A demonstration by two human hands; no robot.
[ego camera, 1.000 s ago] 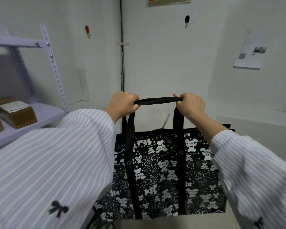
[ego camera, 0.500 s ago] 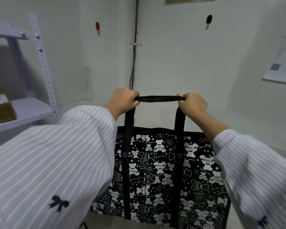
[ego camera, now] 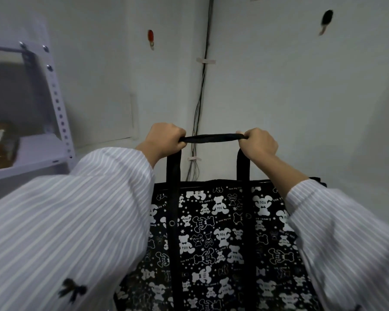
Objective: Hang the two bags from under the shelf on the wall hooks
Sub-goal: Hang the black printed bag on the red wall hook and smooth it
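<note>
Left grip (ego camera: 164,140) and right grip (ego camera: 259,144) clench the handle (ego camera: 211,138) of the bear-print bag (ego camera: 211,232). Red hook (ego camera: 151,38) and black hook (ego camera: 326,19) sit higher on the walls, with the shelf (ego camera: 32,158) at left.

It looked like a plain storage or utility room rather than a lived-in space. A pale slotted-angle metal shelving unit (ego camera: 58,113) stood at the left, with a brown cardboard box (ego camera: 0,144) on one shelf. The white walls (ego camera: 301,97) were bare and met in a corner, where exposed cables (ego camera: 200,97) ran down, held by small clips (ego camera: 206,61). A red hook (ego camera: 151,38) and a black hook (ego camera: 326,19) were fixed high up, one on each wall.
</note>
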